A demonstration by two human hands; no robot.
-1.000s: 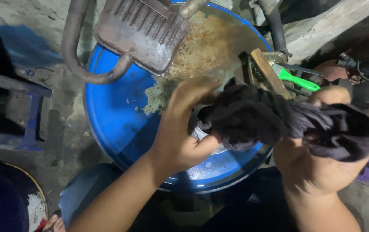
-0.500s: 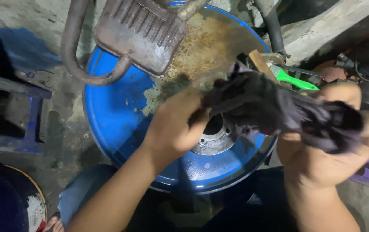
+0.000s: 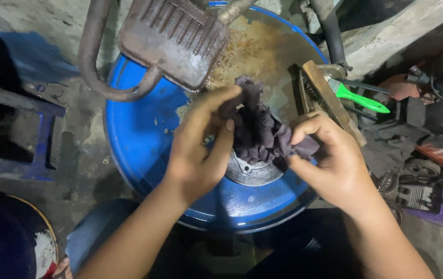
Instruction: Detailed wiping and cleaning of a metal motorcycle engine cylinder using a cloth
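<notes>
Rag, dark and crumpled, is bunched between both my hands just above the metal hub of a blue drum top. My left hand pinches its upper fold between curled fingers; my right hand grips its lower end tightly. Farther off, a rusty finned metal part rests on the drum, and a green-handled brush lies at its right edge.
</notes>
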